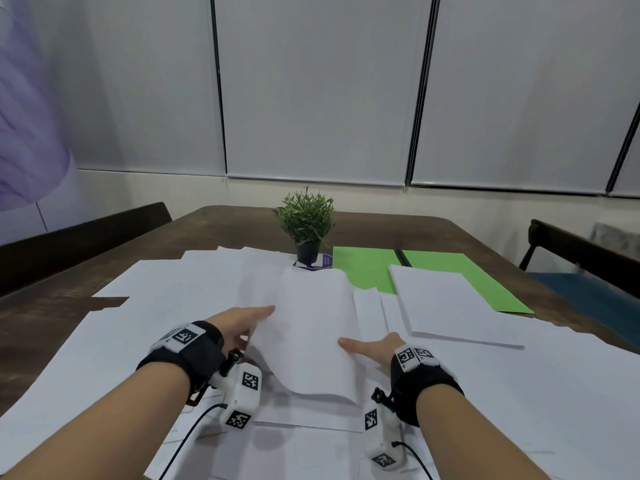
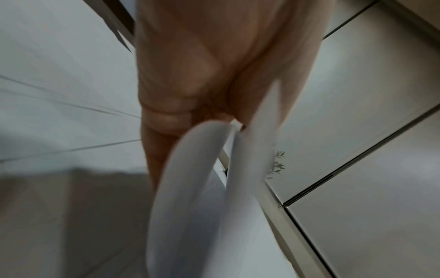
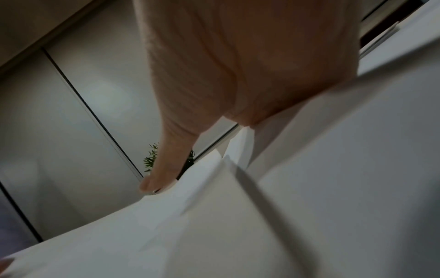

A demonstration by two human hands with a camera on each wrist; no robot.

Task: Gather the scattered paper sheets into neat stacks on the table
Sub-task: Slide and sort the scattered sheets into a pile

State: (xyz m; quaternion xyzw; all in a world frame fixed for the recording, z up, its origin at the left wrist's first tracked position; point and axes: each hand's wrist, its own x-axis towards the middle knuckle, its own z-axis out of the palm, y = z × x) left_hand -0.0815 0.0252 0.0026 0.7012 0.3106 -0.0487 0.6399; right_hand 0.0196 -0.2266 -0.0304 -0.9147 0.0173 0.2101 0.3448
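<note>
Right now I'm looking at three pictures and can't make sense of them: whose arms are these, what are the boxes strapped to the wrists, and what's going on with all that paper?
No machine here: a person wears three cameras. The wide picture comes from the head; the two blurry ones come from the white boxes on the wrists, looking along each palm.

The left hand and right hand each have a grip on one side of a bundle of white sheets, lifted and sagging in the middle. In the right wrist view the thumb lies on top of the paper.

Below is a brown table strewn with loose sheets. To the right, a tidy stack rests partly on green sheets. A potted plant stands behind.
</note>
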